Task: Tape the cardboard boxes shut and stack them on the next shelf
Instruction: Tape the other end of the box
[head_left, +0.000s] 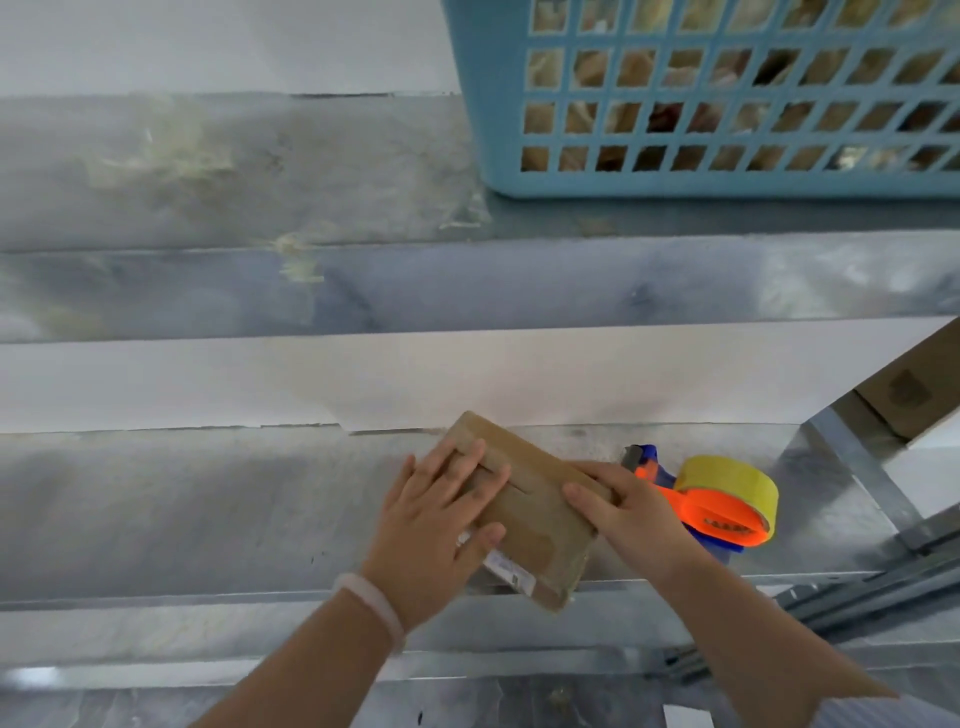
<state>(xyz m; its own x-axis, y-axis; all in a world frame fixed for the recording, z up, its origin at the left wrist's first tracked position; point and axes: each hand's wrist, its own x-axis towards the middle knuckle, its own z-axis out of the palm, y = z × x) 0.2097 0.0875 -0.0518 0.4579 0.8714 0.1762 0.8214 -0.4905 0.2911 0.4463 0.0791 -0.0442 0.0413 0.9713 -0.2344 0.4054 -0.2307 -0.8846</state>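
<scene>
1. The left hand (441, 525) is lying open on a flat brown cardboard box (530, 514). Its fingers are spreading straight across the top face and its thumb is pressing the near part beside a white label.
2. The right hand (631, 514) is gripping the same box from the opposite side. Its fingers are curling over the edge and its thumb is resting on the top face.
3. The box is sitting between the two hands, turned at an angle on a grey metal shelf (208, 509). Its near corner is reaching over the shelf's front lip.
4. An orange-and-blue tape dispenser carrying a yellow roll (727, 499) is lying just beyond the right hand, on the same shelf.
5. A pale bracelet (371, 603) is circling the left wrist.
6. A light-blue plastic lattice basket (727, 104) is standing on the upper shelf (311, 208), above and beyond the right hand.
7. A second brown cardboard carton (914, 384) is showing partly, well to the right of the right hand.
</scene>
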